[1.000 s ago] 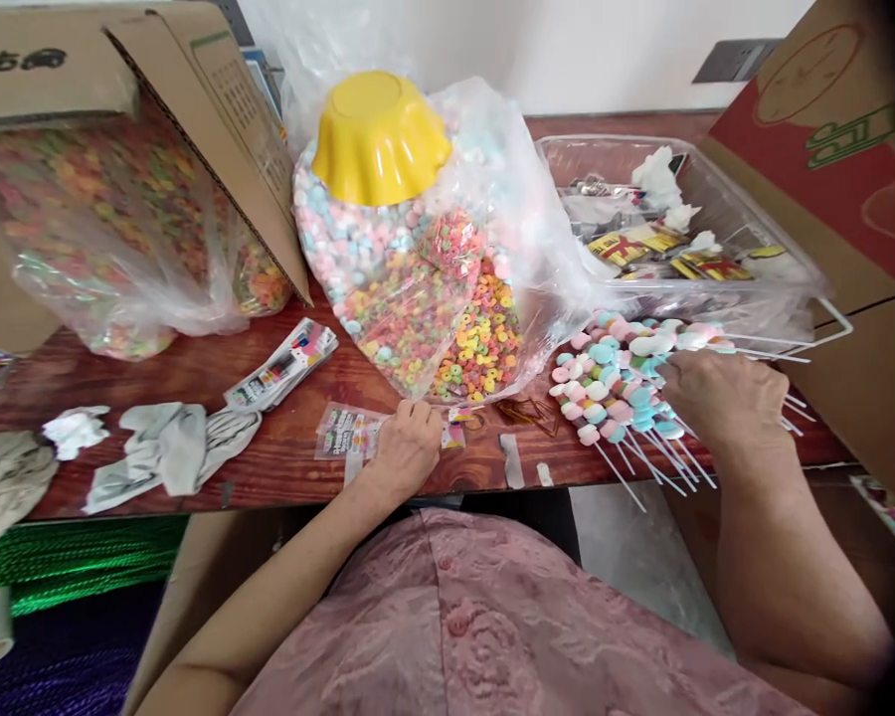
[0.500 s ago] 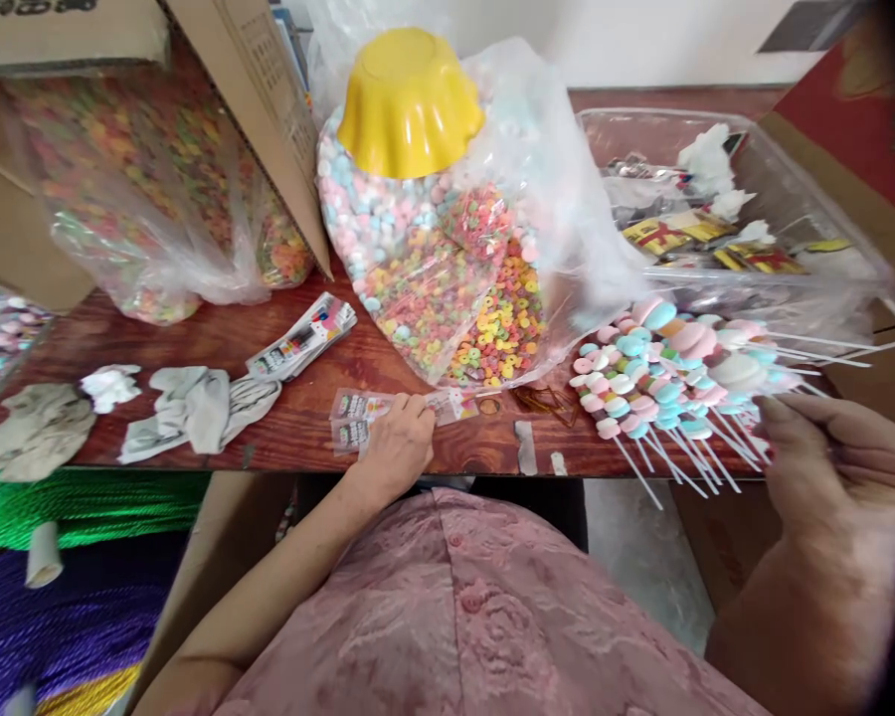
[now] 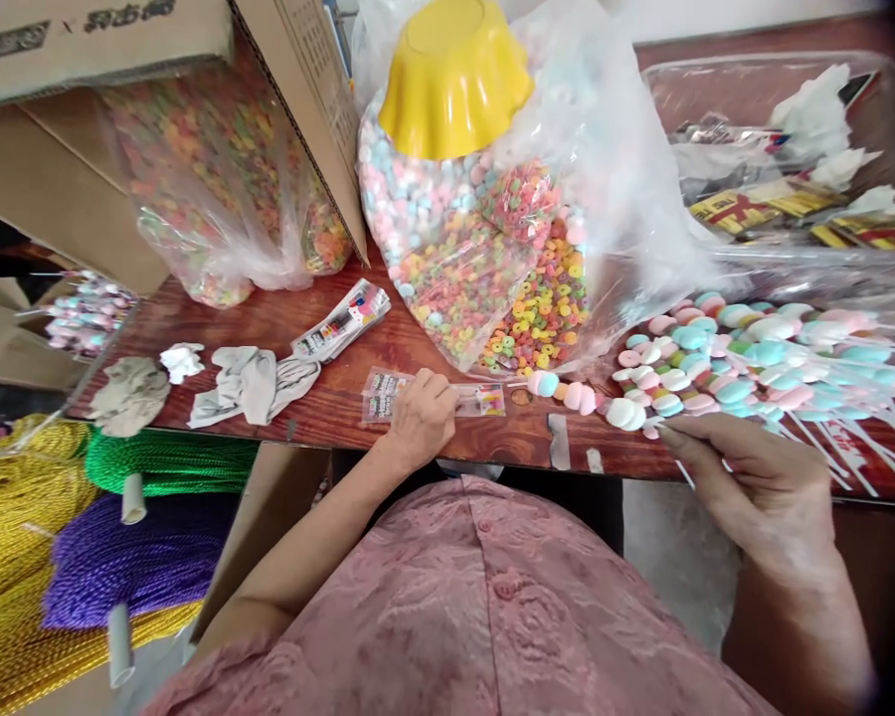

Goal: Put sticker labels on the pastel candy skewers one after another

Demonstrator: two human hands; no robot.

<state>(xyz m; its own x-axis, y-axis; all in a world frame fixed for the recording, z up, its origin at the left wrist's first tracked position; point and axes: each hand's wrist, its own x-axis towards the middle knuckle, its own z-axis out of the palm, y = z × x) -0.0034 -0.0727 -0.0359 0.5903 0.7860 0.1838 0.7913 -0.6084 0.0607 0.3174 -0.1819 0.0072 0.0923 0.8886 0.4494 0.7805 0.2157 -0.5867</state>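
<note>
My right hand pinches one candy skewer near its end, with thumb and fingers together. The skewer has pink, white and blue marshmallow-like pieces and points left, its tip close to a printed clear plastic bag. My left hand is curled on the flat plastic bags near the table's front edge, fingers closed on one; the fingertips are partly hidden. A pile of candy skewers with white sticks lies beyond my right hand.
A large clear sack of candies carries a yellow bowl. Left stand a cardboard box, a stack of printed bags and crumpled gloves. A clear bin stands back right. Coloured cords hang below left.
My right hand has moved left from beside the pile, bringing a candy skewer towards my left hand. My left hand stays on the plastic bags. The view has shifted to the right.
</note>
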